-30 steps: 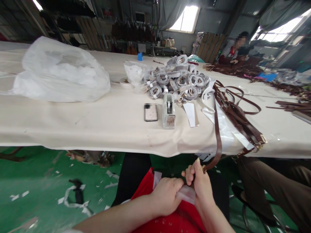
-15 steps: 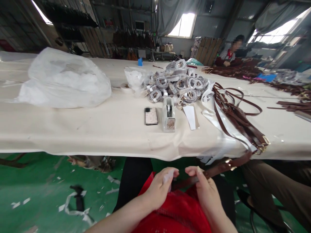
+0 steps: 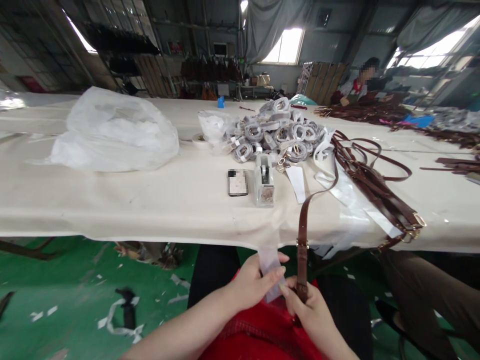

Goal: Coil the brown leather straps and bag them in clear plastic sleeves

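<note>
My left hand [image 3: 249, 284] is closed on a translucent whitish strip [image 3: 267, 257], which lies across its fingers over my lap. Close beside it, my right hand [image 3: 313, 307] grips a brown leather strap [image 3: 302, 227]; its thumb and fingertips also touch or nearly touch the strip's lower end. From the right hand the strap runs up over the table edge toward a bundle of brown straps [image 3: 375, 190] with gold metal clips. The strap's lower end hangs below the hand, partly hidden.
A tape dispenser [image 3: 264, 182] stands on the table [image 3: 180, 200], with a small dark-edged pad [image 3: 237, 182] and white card pieces [image 3: 296, 182] beside it. Behind lie many wrapped strap coils [image 3: 277, 130]. A large plastic bag [image 3: 120, 135] sits left. Another person [image 3: 354, 90] works far right.
My left hand has unfolded the translucent strip and come nearer the right. The right hand has drawn a strap upright, where it sloped to the right before.
</note>
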Motion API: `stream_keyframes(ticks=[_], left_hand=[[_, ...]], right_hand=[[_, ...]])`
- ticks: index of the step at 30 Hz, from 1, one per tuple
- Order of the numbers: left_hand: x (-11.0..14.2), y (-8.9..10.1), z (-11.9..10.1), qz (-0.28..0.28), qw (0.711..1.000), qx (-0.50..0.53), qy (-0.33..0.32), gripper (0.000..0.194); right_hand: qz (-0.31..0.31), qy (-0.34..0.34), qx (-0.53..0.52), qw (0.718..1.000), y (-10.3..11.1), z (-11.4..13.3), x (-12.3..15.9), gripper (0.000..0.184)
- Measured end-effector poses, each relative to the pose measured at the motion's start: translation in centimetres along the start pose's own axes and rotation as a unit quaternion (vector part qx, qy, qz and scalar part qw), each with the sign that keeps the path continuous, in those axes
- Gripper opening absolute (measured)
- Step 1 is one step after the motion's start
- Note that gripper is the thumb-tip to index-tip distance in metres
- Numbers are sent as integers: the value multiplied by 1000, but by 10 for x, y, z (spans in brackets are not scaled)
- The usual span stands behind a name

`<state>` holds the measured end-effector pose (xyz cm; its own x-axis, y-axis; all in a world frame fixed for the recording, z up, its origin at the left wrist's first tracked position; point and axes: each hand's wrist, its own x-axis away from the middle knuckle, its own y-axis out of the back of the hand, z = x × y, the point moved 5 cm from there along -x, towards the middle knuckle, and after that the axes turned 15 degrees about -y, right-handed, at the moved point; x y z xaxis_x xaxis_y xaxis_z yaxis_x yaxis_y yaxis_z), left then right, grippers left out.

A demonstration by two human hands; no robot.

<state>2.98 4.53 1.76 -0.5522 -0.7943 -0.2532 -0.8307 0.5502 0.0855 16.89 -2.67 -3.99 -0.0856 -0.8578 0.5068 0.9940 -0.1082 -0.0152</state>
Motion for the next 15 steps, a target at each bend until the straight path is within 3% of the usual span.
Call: stream_keyframes(ticks=[3, 7, 10, 15], left_hand=[[-1, 9, 5, -62, 997, -33, 20, 42], [0, 15, 5, -90, 995, -48, 13, 35], [3, 14, 3, -69, 992, -104, -23, 30], [7, -1, 18, 30, 969, -243, -36, 29]], right_hand=[[-16, 7, -18, 1000, 3, 1, 1, 40], [-34, 23, -52, 998, 10, 10, 6, 41], [-54, 51, -149, 986, 24, 35, 18, 37], [-56, 144, -296, 943, 47, 106, 52, 18]])
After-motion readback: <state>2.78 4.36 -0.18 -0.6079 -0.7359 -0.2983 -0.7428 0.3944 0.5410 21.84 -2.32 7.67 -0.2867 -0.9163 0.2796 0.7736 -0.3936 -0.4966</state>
